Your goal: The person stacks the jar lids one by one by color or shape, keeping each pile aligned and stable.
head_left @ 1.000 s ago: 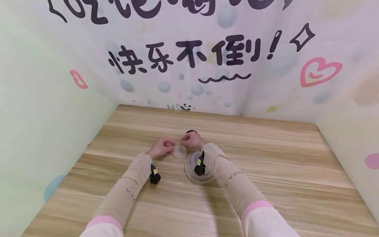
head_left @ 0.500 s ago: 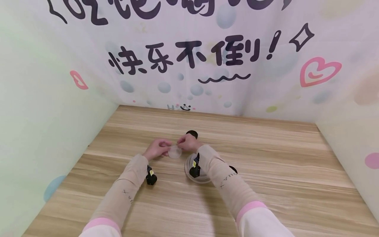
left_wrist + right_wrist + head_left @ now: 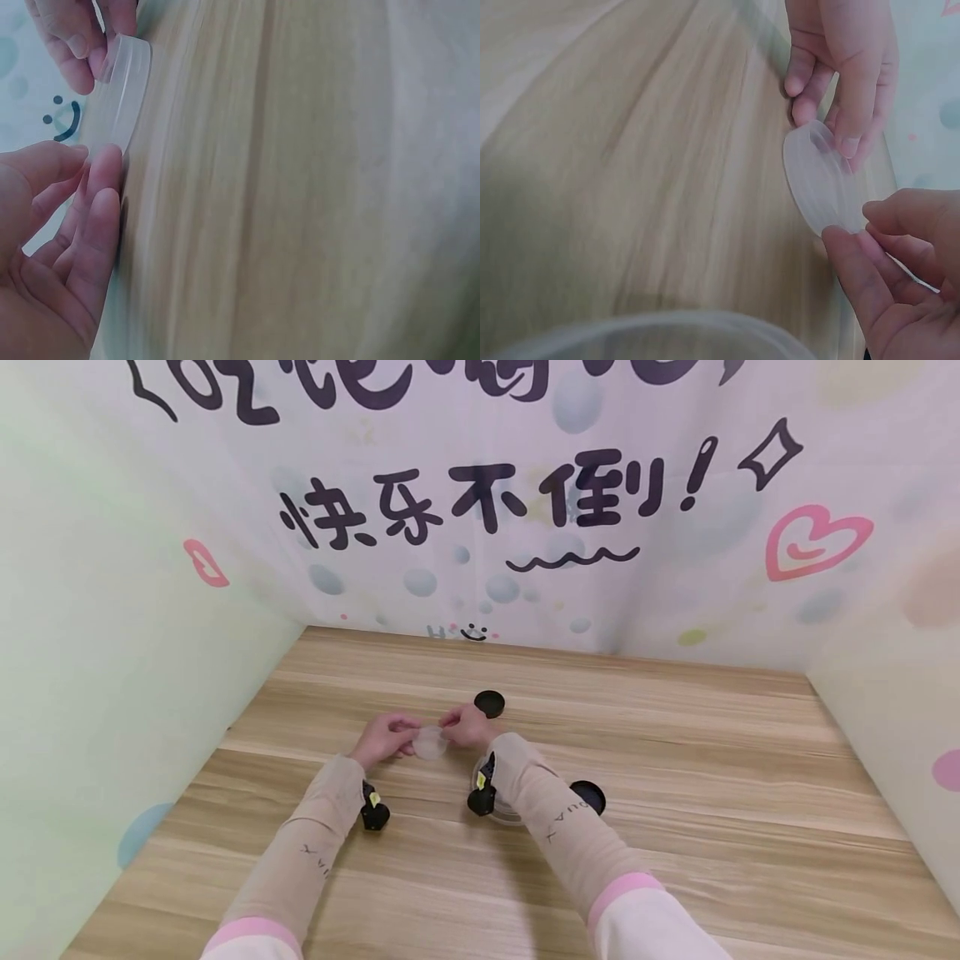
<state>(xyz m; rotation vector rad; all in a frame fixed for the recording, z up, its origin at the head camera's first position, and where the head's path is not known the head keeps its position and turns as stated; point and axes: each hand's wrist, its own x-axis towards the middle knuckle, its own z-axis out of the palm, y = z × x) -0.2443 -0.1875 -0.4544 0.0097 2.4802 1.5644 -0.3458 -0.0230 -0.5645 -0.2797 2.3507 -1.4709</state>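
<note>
Both hands hold a small round translucent plastic lid (image 3: 430, 744) between them, low over the table. My left hand (image 3: 385, 739) pinches its left edge with thumb and fingers. On the opposite edge, the thumb and fingers of my right hand (image 3: 467, 727) pinch it too. Seen in the left wrist view, the lid (image 3: 131, 86) is tilted, with its shallow side wall showing. From the right wrist, the lid (image 3: 815, 180) spans the gap between the two sets of fingertips.
Under my right wrist stands a round clear plastic container (image 3: 504, 814), partly covered by the arm. One black round lid (image 3: 490, 703) lies behind my right hand, another black round lid (image 3: 589, 795) beside the right forearm. Printed walls border the wooden table (image 3: 675, 752).
Both hands have moved left together, carrying the translucent lid. The black lids, earlier mostly hidden by the right hand and arm, now show more.
</note>
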